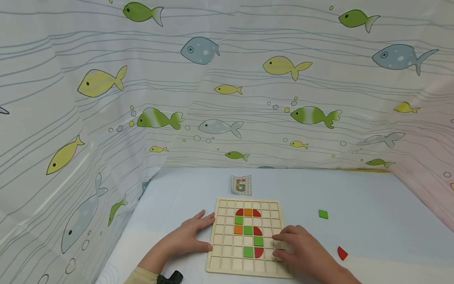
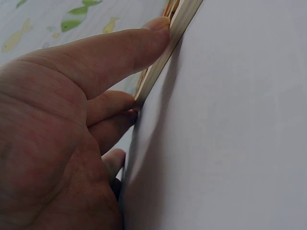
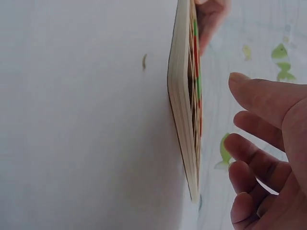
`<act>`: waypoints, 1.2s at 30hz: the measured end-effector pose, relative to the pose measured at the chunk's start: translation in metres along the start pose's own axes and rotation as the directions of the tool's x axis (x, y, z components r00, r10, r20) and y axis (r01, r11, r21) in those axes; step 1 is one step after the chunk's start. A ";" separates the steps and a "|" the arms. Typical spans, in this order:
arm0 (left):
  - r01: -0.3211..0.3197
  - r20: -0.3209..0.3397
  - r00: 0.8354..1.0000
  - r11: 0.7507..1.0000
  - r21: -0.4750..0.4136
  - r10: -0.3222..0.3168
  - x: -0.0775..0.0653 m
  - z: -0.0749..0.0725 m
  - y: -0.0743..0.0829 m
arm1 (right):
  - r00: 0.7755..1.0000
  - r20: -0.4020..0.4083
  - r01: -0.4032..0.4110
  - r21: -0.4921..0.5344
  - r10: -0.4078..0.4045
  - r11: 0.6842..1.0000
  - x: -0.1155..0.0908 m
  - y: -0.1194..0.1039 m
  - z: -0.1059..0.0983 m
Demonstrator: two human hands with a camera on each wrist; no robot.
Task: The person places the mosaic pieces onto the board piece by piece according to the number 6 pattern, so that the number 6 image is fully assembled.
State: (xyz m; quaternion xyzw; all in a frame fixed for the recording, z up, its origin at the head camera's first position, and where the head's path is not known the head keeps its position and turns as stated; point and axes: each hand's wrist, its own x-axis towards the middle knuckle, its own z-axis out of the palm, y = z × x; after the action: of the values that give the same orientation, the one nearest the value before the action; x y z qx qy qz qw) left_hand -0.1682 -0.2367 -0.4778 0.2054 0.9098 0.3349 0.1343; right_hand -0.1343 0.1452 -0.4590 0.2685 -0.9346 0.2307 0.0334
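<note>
A wooden grid board lies on the table, with several coloured tiles set in its cells: red quarter-circles, green squares and orange squares. My left hand rests against the board's left side, and its thumb touches the wooden edge in the left wrist view. Over the right edge hovers my right hand, its fingers loosely bent. Nothing sits between the right thumb and fingers, which stand off from the board's face in the right wrist view.
Right of the board lie a loose green square tile and a loose red quarter-circle tile. A small printed card with a coloured grid figure lies behind the board. A fish-patterned curtain surrounds the table.
</note>
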 end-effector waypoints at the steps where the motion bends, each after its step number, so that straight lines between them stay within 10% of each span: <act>1: 0.000 0.001 1.000 1.000 -0.001 0.000 0.000 0.000 0.000 | 1.000 -0.014 0.000 -0.002 0.000 1.000 -0.002 0.002 -0.001; 36: -0.014 -0.005 1.000 1.000 0.005 0.014 0.000 -0.001 -0.001 | 0.930 -0.170 -0.326 0.023 0.325 0.945 -0.059 0.077 -0.033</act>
State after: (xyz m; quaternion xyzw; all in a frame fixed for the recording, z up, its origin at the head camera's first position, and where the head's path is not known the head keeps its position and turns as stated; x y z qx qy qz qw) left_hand -0.1688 -0.2377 -0.4776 0.2111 0.9095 0.3341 0.1290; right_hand -0.1256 0.2467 -0.4723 0.0891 -0.9604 0.2528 0.0759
